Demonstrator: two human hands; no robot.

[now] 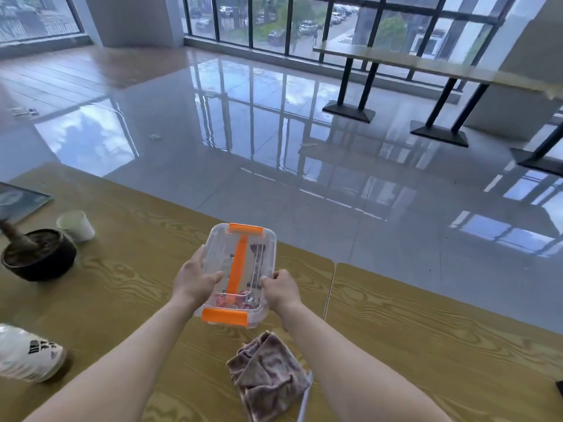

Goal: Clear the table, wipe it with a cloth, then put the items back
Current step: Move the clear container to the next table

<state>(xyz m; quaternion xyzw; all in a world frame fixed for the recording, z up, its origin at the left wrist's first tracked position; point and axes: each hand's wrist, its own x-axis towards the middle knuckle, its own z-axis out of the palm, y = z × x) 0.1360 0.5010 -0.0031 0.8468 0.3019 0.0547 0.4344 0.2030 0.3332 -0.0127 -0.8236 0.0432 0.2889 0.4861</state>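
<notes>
Above the wooden table [128,287], left hand [195,280] and right hand [281,289] both clasped on the clear plastic box [240,269].

**Count of things on the wooden tables**

There are 2 bare hands, the left hand [195,280] and the right hand [281,289]. There is 1 clear plastic box with orange clips and orange handle [240,274]. There is 1 crumpled purplish-grey cloth [268,376], 1 white paper cup [76,225], 1 dark round bowl with a pestle [39,254], 1 white bag with black print [27,356] and 1 grey-blue flat booklet [18,199]. The yellow wood-grain table tops [426,345] are 2, side by side.
</notes>
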